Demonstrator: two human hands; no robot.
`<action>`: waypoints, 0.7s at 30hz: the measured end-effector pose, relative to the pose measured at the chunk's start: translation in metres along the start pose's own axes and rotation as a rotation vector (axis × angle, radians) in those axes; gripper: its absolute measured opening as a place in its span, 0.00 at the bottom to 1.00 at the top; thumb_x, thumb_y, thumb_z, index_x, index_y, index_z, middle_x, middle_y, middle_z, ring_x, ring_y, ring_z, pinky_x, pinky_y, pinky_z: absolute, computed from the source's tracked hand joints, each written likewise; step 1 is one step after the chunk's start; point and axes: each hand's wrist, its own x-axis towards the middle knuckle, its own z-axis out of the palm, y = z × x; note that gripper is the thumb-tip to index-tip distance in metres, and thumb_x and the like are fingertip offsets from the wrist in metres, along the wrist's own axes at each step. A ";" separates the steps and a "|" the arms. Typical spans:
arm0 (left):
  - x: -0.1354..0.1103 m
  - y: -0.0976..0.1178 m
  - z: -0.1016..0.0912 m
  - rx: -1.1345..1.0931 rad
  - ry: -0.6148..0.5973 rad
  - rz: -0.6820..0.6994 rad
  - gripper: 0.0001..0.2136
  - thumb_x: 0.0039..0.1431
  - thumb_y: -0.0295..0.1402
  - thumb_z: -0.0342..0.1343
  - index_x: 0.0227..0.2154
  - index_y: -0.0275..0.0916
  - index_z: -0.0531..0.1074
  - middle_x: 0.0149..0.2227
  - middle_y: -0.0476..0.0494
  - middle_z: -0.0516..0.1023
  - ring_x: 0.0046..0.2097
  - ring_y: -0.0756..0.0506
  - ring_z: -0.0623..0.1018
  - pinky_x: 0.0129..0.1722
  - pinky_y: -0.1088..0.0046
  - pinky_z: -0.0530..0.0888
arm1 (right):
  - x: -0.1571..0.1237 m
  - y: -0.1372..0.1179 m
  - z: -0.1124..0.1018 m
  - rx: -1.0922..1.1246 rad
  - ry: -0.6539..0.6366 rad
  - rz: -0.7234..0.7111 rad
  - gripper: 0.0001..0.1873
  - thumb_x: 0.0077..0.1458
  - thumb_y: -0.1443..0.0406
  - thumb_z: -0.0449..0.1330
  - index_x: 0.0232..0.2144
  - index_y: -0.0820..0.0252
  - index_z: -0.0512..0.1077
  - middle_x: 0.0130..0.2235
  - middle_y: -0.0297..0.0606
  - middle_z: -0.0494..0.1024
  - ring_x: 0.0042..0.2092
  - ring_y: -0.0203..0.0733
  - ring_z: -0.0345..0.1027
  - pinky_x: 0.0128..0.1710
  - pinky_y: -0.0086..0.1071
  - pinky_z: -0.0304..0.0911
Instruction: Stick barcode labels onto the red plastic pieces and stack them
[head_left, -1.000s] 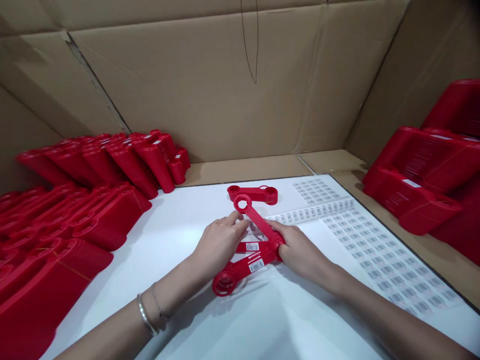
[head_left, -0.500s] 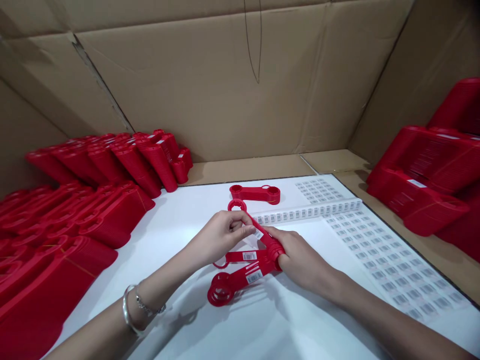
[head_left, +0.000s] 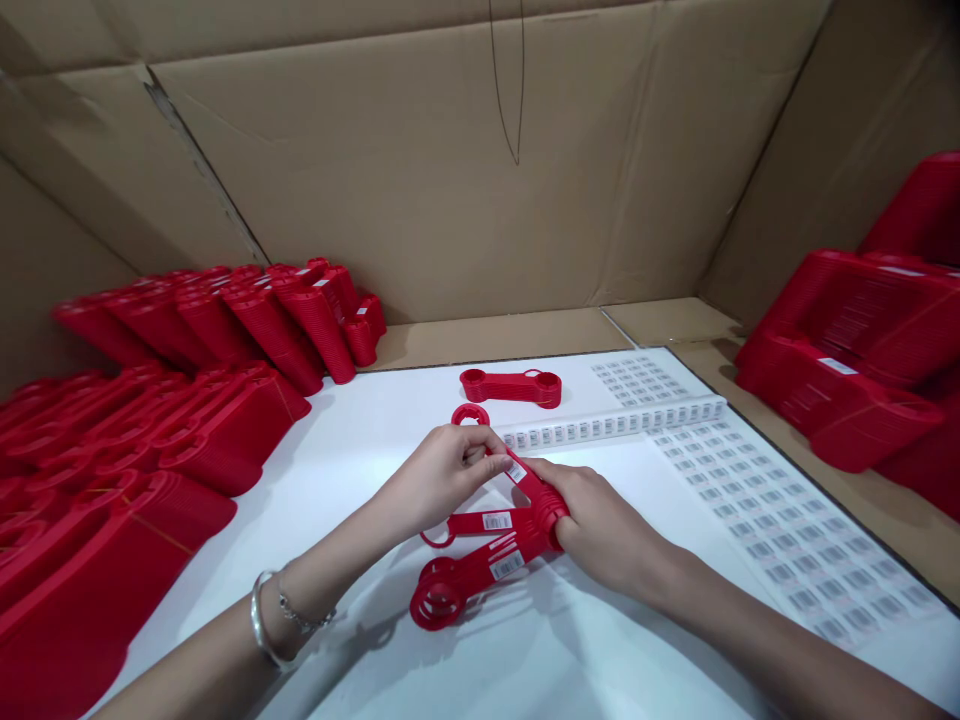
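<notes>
My right hand (head_left: 600, 515) grips a fanned stack of flat red plastic pieces (head_left: 480, 572) by their gathered ring ends. The pieces have ring-shaped ends and narrow middles, and spread leftward from my fist; several carry white barcode stickers (head_left: 508, 565). My left hand (head_left: 450, 470) is closed in a pinch over the topmost red piece (head_left: 534, 485). Thumb and forefinger touch the edge of its barcode sticker (head_left: 516, 470); part of the sticker is hidden under the fingertips. Beyond my left hand pokes that piece's far ring (head_left: 470, 415).
A small bundle of red pieces (head_left: 510, 388) lies at the table's back. Barcode sticker sheets (head_left: 765, 520), one with a curled edge (head_left: 615, 424), lie at right. Red stacks (head_left: 195, 430) line the left; more stacks (head_left: 840, 400) stand right. Cardboard walls (head_left: 420, 180) enclose the white table (head_left: 360, 420).
The fanned pieces have swung slightly, the lower ones shifting down and left. The top piece's far ring has dropped a little. My left hand keeps its pinch near the sticker.
</notes>
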 end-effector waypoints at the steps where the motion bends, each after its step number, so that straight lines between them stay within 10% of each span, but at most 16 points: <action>1: -0.001 0.000 0.001 0.020 0.008 0.008 0.10 0.59 0.35 0.48 0.29 0.36 0.71 0.17 0.55 0.55 0.20 0.54 0.56 0.20 0.78 0.54 | 0.000 0.000 0.000 0.006 0.002 0.000 0.29 0.38 0.77 0.44 0.42 0.56 0.70 0.37 0.34 0.76 0.33 0.37 0.67 0.32 0.29 0.59; 12: -0.010 -0.001 0.023 0.893 0.579 0.423 0.18 0.59 0.47 0.47 0.27 0.35 0.64 0.29 0.45 0.68 0.23 0.51 0.65 0.19 0.75 0.58 | -0.004 -0.002 -0.001 0.055 0.037 -0.055 0.26 0.36 0.79 0.43 0.36 0.59 0.69 0.35 0.33 0.75 0.32 0.36 0.65 0.30 0.26 0.58; 16: -0.004 -0.004 0.014 0.840 0.699 0.321 0.14 0.60 0.42 0.48 0.39 0.33 0.63 0.42 0.38 0.67 0.28 0.51 0.70 0.19 0.77 0.61 | -0.007 -0.006 -0.002 0.093 -0.005 -0.067 0.29 0.37 0.78 0.44 0.41 0.57 0.70 0.36 0.33 0.76 0.31 0.36 0.65 0.31 0.27 0.59; 21: 0.000 -0.009 0.003 0.530 0.576 0.355 0.07 0.62 0.32 0.46 0.41 0.36 0.64 0.42 0.41 0.66 0.38 0.48 0.71 0.32 0.74 0.71 | -0.008 -0.006 -0.003 0.091 0.008 -0.058 0.31 0.38 0.78 0.45 0.43 0.55 0.71 0.39 0.32 0.76 0.34 0.37 0.66 0.33 0.28 0.60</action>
